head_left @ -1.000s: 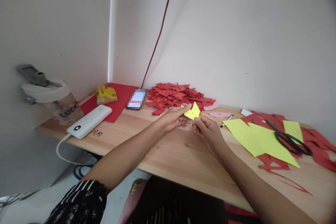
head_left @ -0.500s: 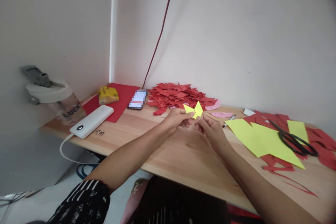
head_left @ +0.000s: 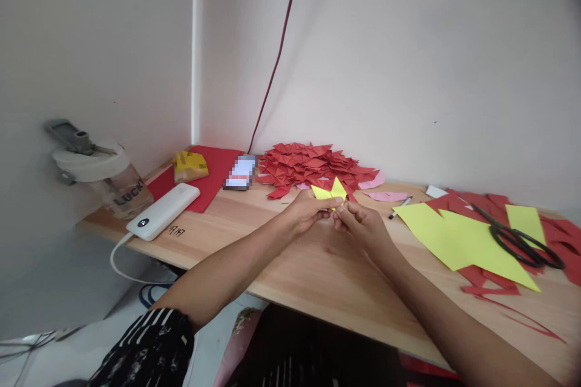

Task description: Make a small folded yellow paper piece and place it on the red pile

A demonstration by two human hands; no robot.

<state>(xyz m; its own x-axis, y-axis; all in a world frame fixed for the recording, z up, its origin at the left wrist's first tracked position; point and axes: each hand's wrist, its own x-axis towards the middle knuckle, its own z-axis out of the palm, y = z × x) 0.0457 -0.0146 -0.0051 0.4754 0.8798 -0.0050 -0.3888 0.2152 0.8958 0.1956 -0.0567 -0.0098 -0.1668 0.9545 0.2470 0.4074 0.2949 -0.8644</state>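
Observation:
Between my two hands is a small piece of folded yellow paper (head_left: 334, 188) with two points sticking up. My left hand (head_left: 313, 208) pinches it from the left, thumb laid across its lower part. At its lower right edge, my right hand (head_left: 356, 221) grips it between thumb and fingers. The fingertips of both hands nearly meet and hide the bottom of the paper. Just behind them lies a heap of folded red paper pieces (head_left: 304, 163), with some pink paper strips (head_left: 388, 196) at its right side.
Black scissors (head_left: 521, 245) rest on yellow sheets (head_left: 467, 236) and red scraps (head_left: 492, 202) at the right, near a pen (head_left: 400, 208). Leftward are a phone (head_left: 240, 172), red sheet (head_left: 220, 163), yellow packet (head_left: 190, 165), white power bank (head_left: 166, 211) with cable, and bottle (head_left: 113, 181) on the wooden table (head_left: 272, 266).
The yellow paper has tilted and shifted slightly left relative to the heap. My left thumb now reaches further across it, and my right fingers have closed in at its lower edge.

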